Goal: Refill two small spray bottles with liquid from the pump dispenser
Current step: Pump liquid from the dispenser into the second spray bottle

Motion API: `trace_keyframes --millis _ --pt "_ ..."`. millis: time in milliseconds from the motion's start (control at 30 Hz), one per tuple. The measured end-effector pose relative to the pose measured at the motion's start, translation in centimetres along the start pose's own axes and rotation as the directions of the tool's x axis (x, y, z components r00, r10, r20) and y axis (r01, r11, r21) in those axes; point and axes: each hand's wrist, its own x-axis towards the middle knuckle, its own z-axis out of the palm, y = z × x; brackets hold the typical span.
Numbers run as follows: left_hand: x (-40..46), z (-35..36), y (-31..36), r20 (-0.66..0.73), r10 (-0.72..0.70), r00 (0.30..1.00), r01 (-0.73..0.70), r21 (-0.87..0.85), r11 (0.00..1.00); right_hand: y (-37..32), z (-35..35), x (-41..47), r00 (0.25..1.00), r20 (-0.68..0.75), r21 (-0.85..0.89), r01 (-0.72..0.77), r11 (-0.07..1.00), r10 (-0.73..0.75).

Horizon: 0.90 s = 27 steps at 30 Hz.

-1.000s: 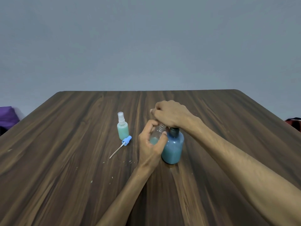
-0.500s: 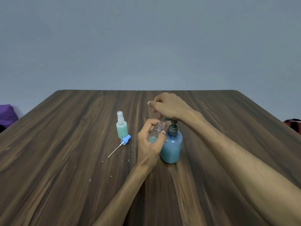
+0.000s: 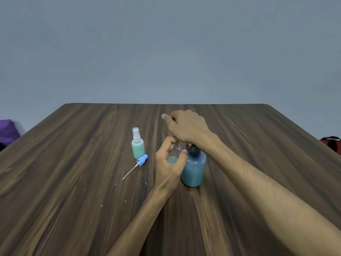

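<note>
A blue pump dispenser (image 3: pixel 194 169) with a dark collar stands mid-table. My right hand (image 3: pixel 186 127) lies curled over its pump head, which is hidden beneath the hand. My left hand (image 3: pixel 168 168) grips a small clear uncapped spray bottle (image 3: pixel 175 154) with a little pale liquid at its bottom, held right beside the dispenser with its neck under my right hand. A second small spray bottle (image 3: pixel 137 145), full of green liquid and with a white sprayer cap, stands to the left. A blue sprayer cap (image 3: pixel 141 161) with a white dip tube lies on the table in front of it.
The wooden table (image 3: pixel 73 182) carries small pale drips and specks near my left wrist. A purple item (image 3: pixel 7 130) lies off the left edge and a red-and-black item (image 3: pixel 331 143) off the right edge. A plain grey wall is behind.
My right hand rose with the pump head half a second ago and is now low over it again. My left hand keeps the clear bottle under the spout.
</note>
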Motion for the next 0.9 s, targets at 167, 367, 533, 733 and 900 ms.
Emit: trace_keyframes --millis 167,367,533,733,900 --pt "-0.1 -0.1 0.2 0.012 0.0 1.0 0.0 0.001 1.0 0.1 -0.7 0.0 0.993 -0.115 0.175 0.015 0.984 0.005" --pt "0.0 0.0 0.0 0.017 -0.014 1.0 0.014 -0.008 1.0 0.1 -0.4 -0.7 0.993 -0.117 0.142 0.02 0.99 -0.003" --pt "0.1 0.1 0.1 0.033 -0.02 0.999 0.02 0.001 1.0 0.4 -0.5 -0.9 0.979 -0.204 0.133 0.042 0.99 -0.014" --pt "0.1 0.1 0.1 0.014 -0.013 1.0 0.013 0.013 1.0 0.4 -0.6 -0.3 0.981 -0.196 0.146 0.035 0.989 -0.006" --pt "-0.1 0.1 0.0 0.019 -0.029 0.999 0.029 0.02 0.999 0.5 0.0 -0.6 0.997 -0.071 0.141 0.006 0.99 0.004"
